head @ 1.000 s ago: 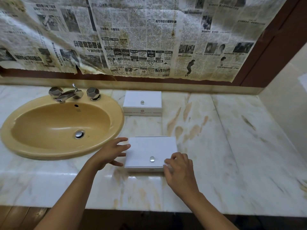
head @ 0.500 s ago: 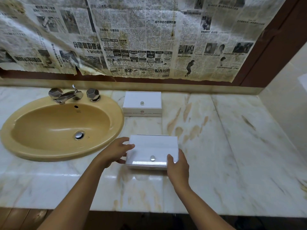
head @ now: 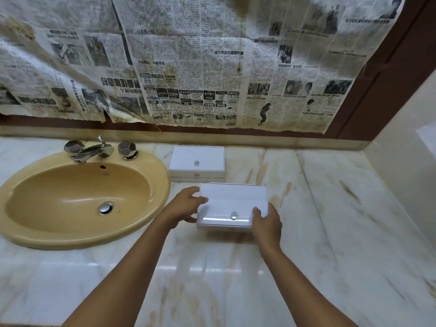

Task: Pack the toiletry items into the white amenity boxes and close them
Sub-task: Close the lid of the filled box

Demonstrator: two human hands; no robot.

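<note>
The left hand (head: 186, 206) and the right hand (head: 266, 223) grip the near white box (head: 232, 206) by its sides, likely to move it. It sits closed on the desk (head: 330, 232), just in front of the far white box (head: 197, 161), whose label is too small to read.

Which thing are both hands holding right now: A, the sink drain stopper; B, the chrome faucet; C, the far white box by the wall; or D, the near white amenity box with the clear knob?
D: the left hand and right hand grip the two ends of the near white amenity box, while the far white box sits untouched behind it.
</note>
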